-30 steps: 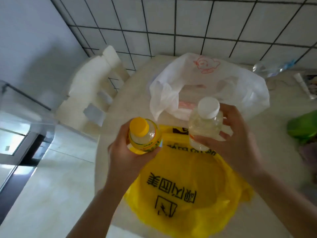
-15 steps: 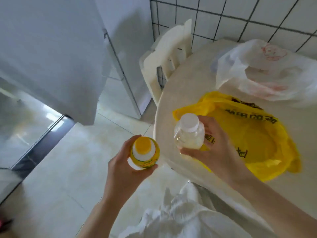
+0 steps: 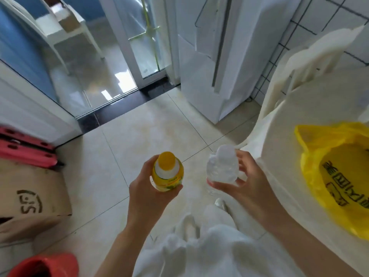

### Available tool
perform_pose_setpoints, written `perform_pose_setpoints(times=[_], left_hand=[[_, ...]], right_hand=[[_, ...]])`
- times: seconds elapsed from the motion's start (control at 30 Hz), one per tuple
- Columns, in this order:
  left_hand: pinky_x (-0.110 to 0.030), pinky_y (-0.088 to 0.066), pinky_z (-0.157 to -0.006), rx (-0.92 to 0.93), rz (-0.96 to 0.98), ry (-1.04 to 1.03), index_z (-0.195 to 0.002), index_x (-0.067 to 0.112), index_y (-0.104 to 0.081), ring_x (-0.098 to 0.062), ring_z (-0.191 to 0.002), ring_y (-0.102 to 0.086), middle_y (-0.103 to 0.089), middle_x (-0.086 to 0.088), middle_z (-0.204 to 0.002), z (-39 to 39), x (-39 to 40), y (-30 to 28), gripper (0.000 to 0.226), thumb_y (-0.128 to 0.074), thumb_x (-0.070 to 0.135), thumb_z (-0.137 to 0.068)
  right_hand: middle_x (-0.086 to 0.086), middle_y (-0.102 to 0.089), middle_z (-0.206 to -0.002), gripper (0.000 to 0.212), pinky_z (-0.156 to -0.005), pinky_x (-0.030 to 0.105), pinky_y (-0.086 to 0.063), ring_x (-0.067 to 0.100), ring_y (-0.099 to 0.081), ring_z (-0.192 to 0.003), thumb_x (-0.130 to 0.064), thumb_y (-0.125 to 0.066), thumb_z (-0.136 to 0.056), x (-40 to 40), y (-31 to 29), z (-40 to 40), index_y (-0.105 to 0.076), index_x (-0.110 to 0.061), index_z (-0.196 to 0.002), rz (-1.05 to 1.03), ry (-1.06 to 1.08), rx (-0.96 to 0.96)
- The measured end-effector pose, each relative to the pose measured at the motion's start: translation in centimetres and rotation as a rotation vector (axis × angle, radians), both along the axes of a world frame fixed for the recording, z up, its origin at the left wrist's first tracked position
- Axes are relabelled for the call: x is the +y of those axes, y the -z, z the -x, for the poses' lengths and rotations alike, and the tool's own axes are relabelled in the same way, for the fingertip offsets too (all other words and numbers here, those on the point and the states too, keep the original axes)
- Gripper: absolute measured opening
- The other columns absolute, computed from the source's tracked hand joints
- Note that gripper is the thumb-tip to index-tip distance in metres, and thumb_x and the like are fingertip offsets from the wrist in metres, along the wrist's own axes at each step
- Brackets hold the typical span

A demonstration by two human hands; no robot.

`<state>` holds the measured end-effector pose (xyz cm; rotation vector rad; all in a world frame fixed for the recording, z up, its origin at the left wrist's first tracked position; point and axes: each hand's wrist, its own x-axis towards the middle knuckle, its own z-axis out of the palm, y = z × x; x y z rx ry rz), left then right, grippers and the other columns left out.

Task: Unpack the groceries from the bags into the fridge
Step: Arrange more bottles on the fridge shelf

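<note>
At lower centre, the left hand (image 3: 148, 193) gripped the yellow bottle (image 3: 167, 171) and the right hand (image 3: 246, 183) the clear bottle (image 3: 222, 168), fingers wrapped around each, the view having swung from table (image 3: 299, 148) toward fridge (image 3: 207, 62), signalling transfer.

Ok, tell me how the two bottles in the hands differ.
The yellow-capped bottle in the left hand has a yellow cap and yellow label; the white-capped bottle in the right hand has a white cap and a clear, pale body. Both are upright, capped, and held over the floor.
</note>
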<state>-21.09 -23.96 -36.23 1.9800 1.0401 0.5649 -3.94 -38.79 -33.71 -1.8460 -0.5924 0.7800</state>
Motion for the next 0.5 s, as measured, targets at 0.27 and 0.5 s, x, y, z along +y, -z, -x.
perform_pose_setpoints(times=[0.27,0.5], left_hand=[[0.003,-0.038,-0.077,-0.045,0.04,-0.214,-0.118,0.036,-0.051,0.015,-0.094,-0.055,-0.058,0.029,-0.101,3.8,5.5,0.5,0.079,-0.094,0.023,-0.053],[0.002,-0.039,-0.076,-0.045,0.067,-0.313,-0.119,0.03,-0.055,0.012,-0.095,-0.058,-0.062,0.023,-0.102,3.9,13.7,0.7,0.078,-0.094,0.021,-0.052]], right_hand=[[-0.019,-0.06,-0.108,0.07,-0.088,0.016,-0.05,-0.008,-0.054,-0.103,-0.015,-0.089,-0.061,8.9,0.5,2.8,-0.051,-0.038,-0.113,0.029,-0.161,0.07],[-0.021,-0.061,-0.108,0.069,-0.085,0.016,-0.051,-0.006,-0.055,-0.106,-0.021,-0.09,-0.058,18.3,1.3,2.1,-0.051,-0.043,-0.111,0.031,-0.218,0.129]])
